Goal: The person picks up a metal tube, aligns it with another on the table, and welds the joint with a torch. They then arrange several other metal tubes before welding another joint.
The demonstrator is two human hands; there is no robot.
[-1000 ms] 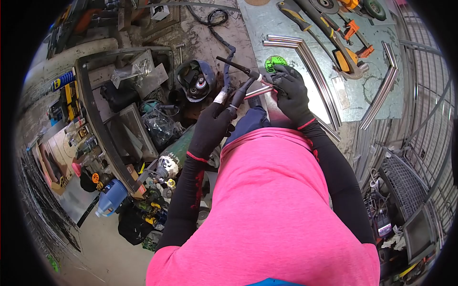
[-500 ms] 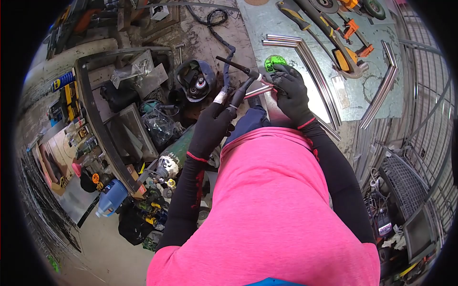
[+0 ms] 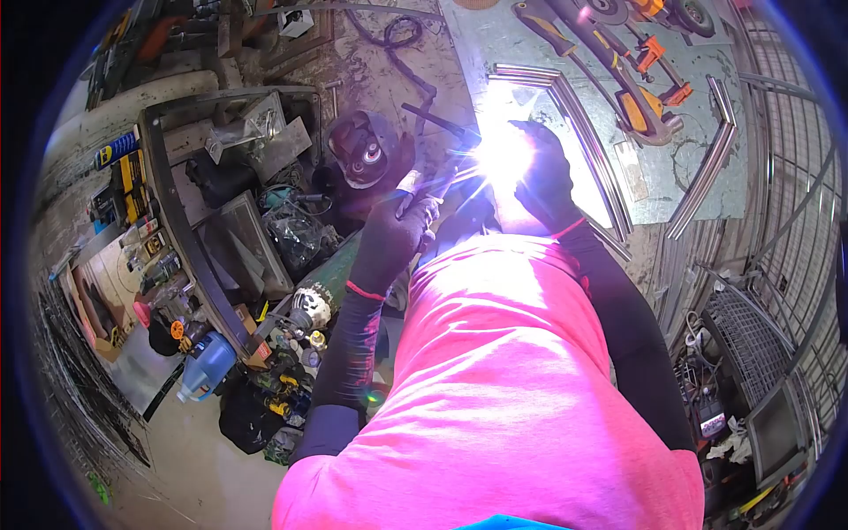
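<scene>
Holding the torch (image 3: 437, 122), the left hand (image 3: 389, 238) has its fingers curled around the handle. A very bright light (image 3: 505, 157) shines where the tip should be, between the two hands and just ahead of the pink shirt (image 3: 512, 380). The right hand (image 3: 552, 177) is close by the light, but I can't tell if its fingers pinch something. The step in hand looks like melting metal with the torch. The next move seems to call for a steady grip and a slow, small push. The glare hides the tip, the right fingertips and the metal. Bent rods (image 3: 589, 150) lie on the table (image 3: 662, 168), partly washed white.
</scene>
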